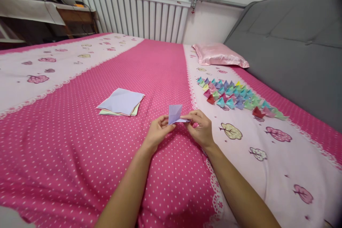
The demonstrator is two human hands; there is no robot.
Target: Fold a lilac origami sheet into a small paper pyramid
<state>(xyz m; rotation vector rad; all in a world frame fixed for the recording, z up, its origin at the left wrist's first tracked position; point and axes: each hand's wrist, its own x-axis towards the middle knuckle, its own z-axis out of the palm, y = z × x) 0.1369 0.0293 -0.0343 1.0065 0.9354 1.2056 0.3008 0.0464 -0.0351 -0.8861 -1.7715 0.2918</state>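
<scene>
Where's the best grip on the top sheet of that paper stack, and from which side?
Likely the right corner of the top sheet, pinched from the right: the sheet lies flat, leaving mainly its edges to grip, and that corner points toward the left hand, which holds folded lilac paper.
</scene>
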